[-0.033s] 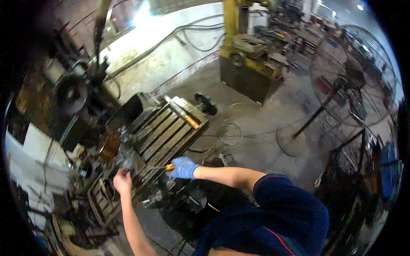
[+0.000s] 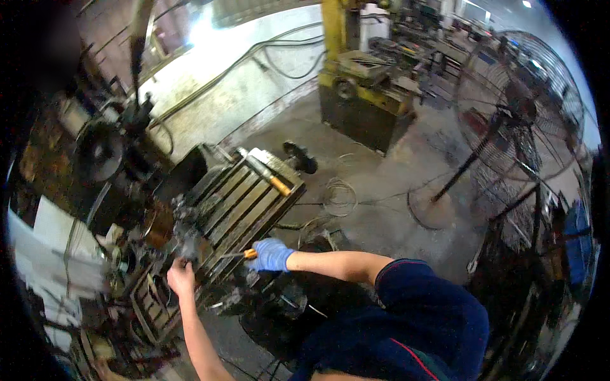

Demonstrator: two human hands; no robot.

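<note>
My right hand [image 2: 272,254], in a blue knitted glove, is closed around a thin-shafted tool with a yellow-orange handle [image 2: 250,254], perhaps a screwdriver. Its metal shaft points left toward the machine fixture [image 2: 187,235], and the tip is too blurred to place. My bare left hand [image 2: 181,277] is at the near side of that grey, grimy fixture. Its fingers are pinched together at a small dark part that I cannot make out. Just beyond both hands is a slotted metal machine table [image 2: 232,203]. Across its far right part lies another orange-handled tool [image 2: 276,183] with a pale shaft.
A dark round machine wheel [image 2: 100,151] stands at the left. A small slotted metal plate [image 2: 151,305] is beside my left forearm. Coiled wire [image 2: 340,197] lies on the floor, with a yellow machine [image 2: 365,95] behind it. A large pedestal fan [image 2: 518,108] stands at the right.
The whole view has shifted slightly, so the background sits a little further left. Both hands keep nearly the same place and grip.
</note>
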